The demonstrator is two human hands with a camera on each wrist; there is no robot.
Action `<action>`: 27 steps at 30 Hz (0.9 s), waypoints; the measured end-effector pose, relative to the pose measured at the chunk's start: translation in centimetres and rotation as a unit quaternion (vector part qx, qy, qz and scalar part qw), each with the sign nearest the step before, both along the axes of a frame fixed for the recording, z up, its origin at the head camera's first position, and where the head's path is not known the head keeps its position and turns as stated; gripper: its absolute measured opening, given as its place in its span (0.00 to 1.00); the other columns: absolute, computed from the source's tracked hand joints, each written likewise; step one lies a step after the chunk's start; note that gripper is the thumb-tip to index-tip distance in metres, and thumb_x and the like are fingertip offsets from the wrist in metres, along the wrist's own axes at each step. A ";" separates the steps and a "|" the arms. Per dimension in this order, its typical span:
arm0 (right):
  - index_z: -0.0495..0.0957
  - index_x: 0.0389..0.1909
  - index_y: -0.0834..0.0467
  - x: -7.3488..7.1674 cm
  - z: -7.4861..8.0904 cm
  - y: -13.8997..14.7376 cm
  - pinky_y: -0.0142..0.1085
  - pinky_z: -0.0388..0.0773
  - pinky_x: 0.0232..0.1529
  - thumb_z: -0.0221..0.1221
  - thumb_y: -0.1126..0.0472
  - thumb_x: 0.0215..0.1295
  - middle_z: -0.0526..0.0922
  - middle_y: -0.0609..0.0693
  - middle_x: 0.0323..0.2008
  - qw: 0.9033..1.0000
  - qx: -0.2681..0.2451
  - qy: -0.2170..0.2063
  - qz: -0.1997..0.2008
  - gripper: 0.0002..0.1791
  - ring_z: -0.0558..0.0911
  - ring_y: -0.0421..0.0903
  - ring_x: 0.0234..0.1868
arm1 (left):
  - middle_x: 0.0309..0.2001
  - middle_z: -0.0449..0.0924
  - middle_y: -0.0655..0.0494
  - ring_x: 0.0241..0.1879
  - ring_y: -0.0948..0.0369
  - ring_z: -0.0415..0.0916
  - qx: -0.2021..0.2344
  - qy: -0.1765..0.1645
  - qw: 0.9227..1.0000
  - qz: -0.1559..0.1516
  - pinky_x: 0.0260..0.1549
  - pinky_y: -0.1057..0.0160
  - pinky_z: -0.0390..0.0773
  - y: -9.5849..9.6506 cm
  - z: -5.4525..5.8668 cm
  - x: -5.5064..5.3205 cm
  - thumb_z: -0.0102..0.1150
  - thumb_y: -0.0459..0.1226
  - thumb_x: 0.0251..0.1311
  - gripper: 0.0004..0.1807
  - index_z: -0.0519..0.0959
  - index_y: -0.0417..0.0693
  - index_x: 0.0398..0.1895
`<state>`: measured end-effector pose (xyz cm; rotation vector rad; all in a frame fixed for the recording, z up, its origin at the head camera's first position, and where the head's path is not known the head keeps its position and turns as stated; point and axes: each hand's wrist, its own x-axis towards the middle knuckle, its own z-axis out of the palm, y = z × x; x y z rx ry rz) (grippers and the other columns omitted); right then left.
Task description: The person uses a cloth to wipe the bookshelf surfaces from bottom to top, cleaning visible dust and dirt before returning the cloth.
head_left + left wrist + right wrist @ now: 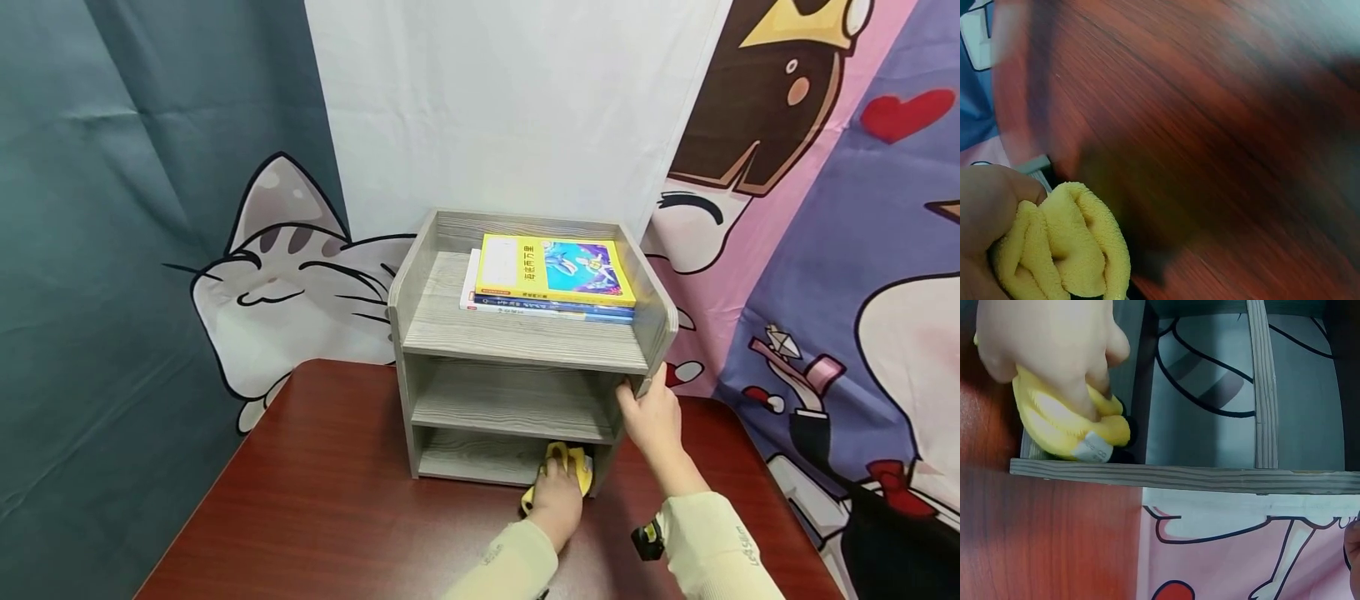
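A grey wood-grain desktop shelf (517, 357) stands on the table, with an open top tray and two compartments below. My left hand (561, 500) grips a bunched yellow cloth (583, 473) in the lowest compartment, at its right end. In the right wrist view, the cloth (1054, 422) lies against the bottom board near the side panel, a white tag (1092, 449) showing on it. Folds of the cloth (1079, 250) bulge out beside my fingers in the left wrist view. My right hand (654, 417) holds the shelf's right side panel, thumb on the inner side.
A small stack of books lies in the top tray, a yellow picture book (555, 268) uppermost. The reddish-brown table (315, 500) extends on both sides of the shelf. Behind it hang a white curtain (510, 100) and cartoon-printed cloths (285, 308).
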<state>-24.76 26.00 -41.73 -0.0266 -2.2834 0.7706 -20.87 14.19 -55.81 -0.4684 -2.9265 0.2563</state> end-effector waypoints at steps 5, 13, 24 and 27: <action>0.61 0.42 0.67 0.0 0.0 -0.3 0.57 0.64 0.21 0.54 0.61 0.52 0.74 0.68 0.18 1.000 0.000 0.002 0.005 0.20 0.73 0.69 0.22 | 0.53 0.73 0.55 0.50 0.57 0.63 -0.001 0.001 1.000 -0.005 0.42 0.66 0.69 -2.2 -0.3 -0.5 0.46 0.43 0.61 0.23 0.70 0.53 0.60; 0.62 0.41 0.66 0.0 0.0 0.1 0.57 0.63 0.21 0.54 0.59 0.52 0.74 0.67 0.18 1.000 -0.003 0.004 -0.002 0.20 0.73 0.69 0.22 | 0.59 0.68 0.47 0.51 0.54 0.65 0.015 0.011 1.000 -0.014 0.42 0.65 0.71 -7.1 -1.1 -1.6 0.54 0.42 0.56 0.28 0.68 0.48 0.63; 0.62 0.42 0.67 0.1 0.1 0.2 0.57 0.64 0.23 0.53 0.58 0.54 0.73 0.69 0.20 1.000 -0.009 -0.010 -0.005 0.20 0.73 0.69 0.24 | 0.54 0.72 0.44 0.48 0.51 0.66 0.065 0.017 0.997 0.029 0.37 0.61 0.74 -15.1 -0.5 -2.2 0.65 0.39 0.44 0.33 0.70 0.42 0.59; 0.61 0.43 0.67 0.1 0.2 0.1 0.58 0.64 0.24 0.53 0.58 0.53 0.73 0.70 0.21 1.000 -0.010 -0.019 -0.006 0.21 0.73 0.70 0.24 | 0.50 0.73 0.43 0.46 0.50 0.66 0.070 0.030 0.996 0.051 0.36 0.60 0.74 -17.0 -0.2 -2.1 0.66 0.38 0.42 0.33 0.72 0.40 0.56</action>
